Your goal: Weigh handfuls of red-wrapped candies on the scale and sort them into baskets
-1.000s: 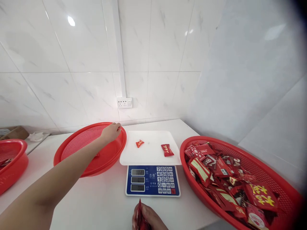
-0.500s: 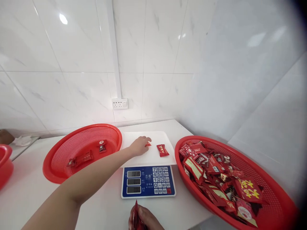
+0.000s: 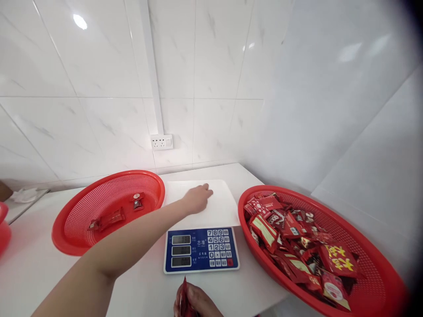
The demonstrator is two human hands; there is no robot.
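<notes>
My left hand [image 3: 198,199] reaches over the white weighing pan [image 3: 220,211] of a digital scale, its fingers curled down against the surface. Whatever lies inside those fingers is hidden from me. At the bottom edge my right hand [image 3: 201,300] is closed around a red wrapper packet [image 3: 185,301], whose pointed end sticks up. In front of the pan is the scale's blue keypad panel [image 3: 201,251], with three small displays on its left.
To the right stands a red basket [image 3: 380,281] heaped with red snack packets [image 3: 291,226]. A second red basket [image 3: 69,235] at the left holds a few packets [image 3: 112,219]. Another red container [image 3: 4,233] is cut off at the left edge. A socket [image 3: 161,141] sits on the tiled wall.
My left hand has shifted slightly right on the pan and curled in. Two red wrapped pieces seen there before are out of sight. The top display's digits differ. My right hand keeps its packet.
</notes>
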